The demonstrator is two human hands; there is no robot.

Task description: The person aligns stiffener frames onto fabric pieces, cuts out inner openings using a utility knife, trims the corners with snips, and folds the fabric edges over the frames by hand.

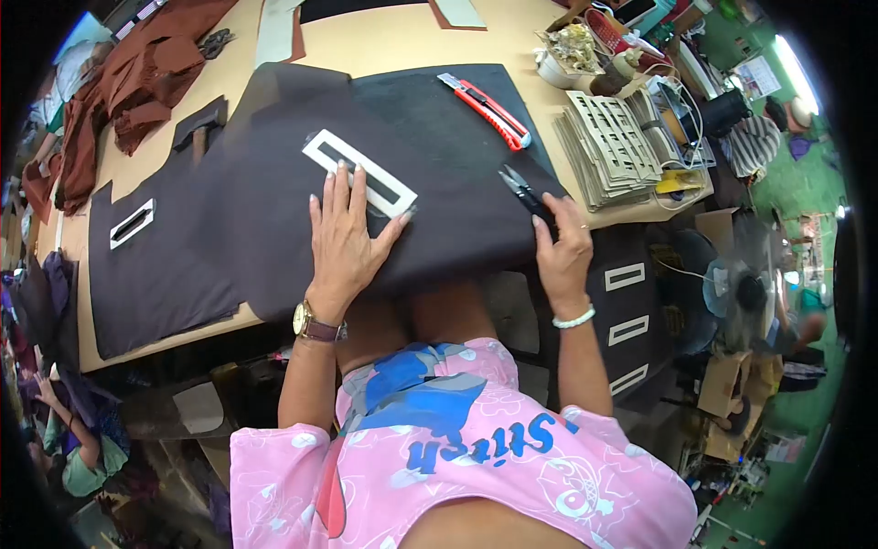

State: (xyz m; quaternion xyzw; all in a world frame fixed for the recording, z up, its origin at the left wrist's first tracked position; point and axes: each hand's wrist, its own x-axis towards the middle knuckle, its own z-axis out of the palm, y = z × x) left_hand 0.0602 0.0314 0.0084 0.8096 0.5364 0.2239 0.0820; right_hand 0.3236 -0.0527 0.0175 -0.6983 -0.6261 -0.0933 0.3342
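Observation:
My left hand (346, 224) lies flat with its fingers stretched out over dark brown fabric (448, 242). Its fingertips touch a white rectangular frame (326, 149) with a long slot in the middle. In my right hand (564, 240) is a pair of thread snips (517, 183), their blades pointing up and away over the cloth. My fingers partly hide the handle. Beyond both hands a red utility knife (489, 112) lies on a dark green cutting mat (402, 105).
Farther left are a smaller white frame (134, 223) on the fabric and a hammer (199, 135). Stacked slotted cards (608, 151) and a tub (553, 69) crowd the right. Dark panels with white frames (627, 330) hang below. Rust-brown cloth (151, 69) is heaped at far left.

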